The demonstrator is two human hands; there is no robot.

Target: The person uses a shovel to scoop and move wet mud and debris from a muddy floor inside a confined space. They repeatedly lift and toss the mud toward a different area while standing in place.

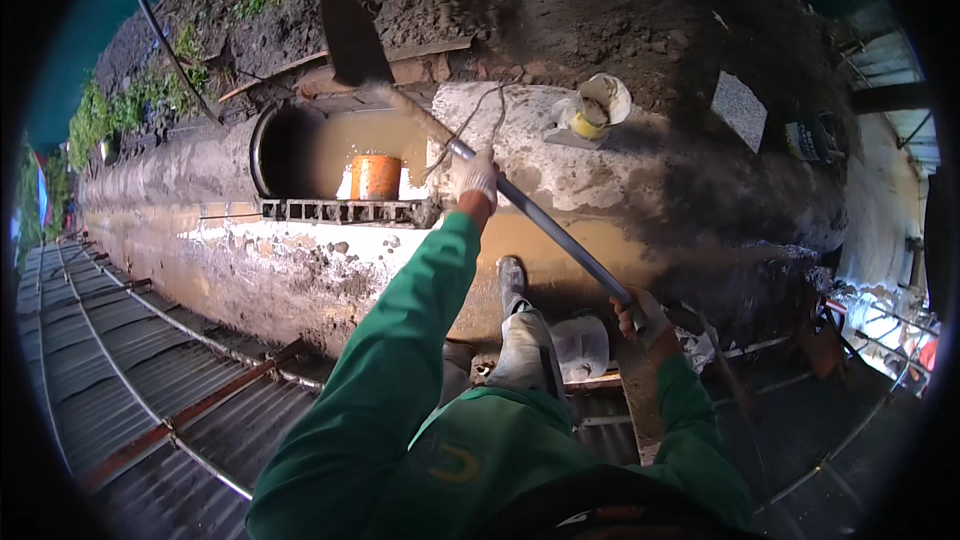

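Note:
I hold a long-handled shovel (552, 227) slantwise across the trench with both hands. My left hand (478, 178), in a pale glove, is closed round the middle of its shaft. Lower down, my right hand (645, 318) wraps round the grey handle near its end. The dark shovel blade (356, 40) is raised at the far end, over the edge of the dirt bank. Below and right of the blade, an orange bucket (376, 178) stands in muddy water in the opening of the large concrete pipe (180, 162).
A whitish bucket with a yellow band (586, 120) rests on the concrete at right. Beyond it lie a pale flat slab (739, 110) and a dark sack (815, 139). My boot (513, 282) stands by brown water, a translucent container (580, 345) beside it. Corrugated roofing (140, 380) spans the near left.

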